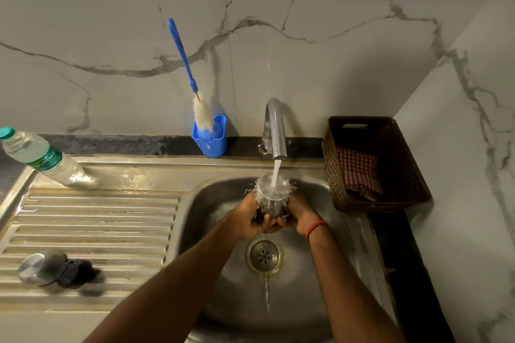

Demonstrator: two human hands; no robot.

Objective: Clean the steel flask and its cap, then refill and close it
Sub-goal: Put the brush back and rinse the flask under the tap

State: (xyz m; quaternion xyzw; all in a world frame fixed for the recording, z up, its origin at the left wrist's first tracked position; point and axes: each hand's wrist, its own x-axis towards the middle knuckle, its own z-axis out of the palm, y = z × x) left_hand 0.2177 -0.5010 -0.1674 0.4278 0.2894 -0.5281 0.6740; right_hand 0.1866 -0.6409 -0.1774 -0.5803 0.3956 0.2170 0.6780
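Note:
I hold the steel flask [271,200] upright over the sink basin [306,287], under the running tap [276,131]. My left hand [250,217] wraps its left side and my right hand [299,216], with a red thread on the wrist, wraps its right side. The stream hits the flask's top end and sprays outward, so I cannot tell whether that end is the mouth or the base. Its lower part is hidden by my fingers. The steel cap [41,269], with a dark strap beside it, lies on the ribbed drainboard [97,231] at the left.
A plastic water bottle [41,156] leans at the drainboard's back left. A blue bottle brush [203,117] stands in a blue holder [210,143] against the wall. A brown basket [334,175] holding a red checked cloth [358,170] sits right of the tap. Water runs to the drain [264,255].

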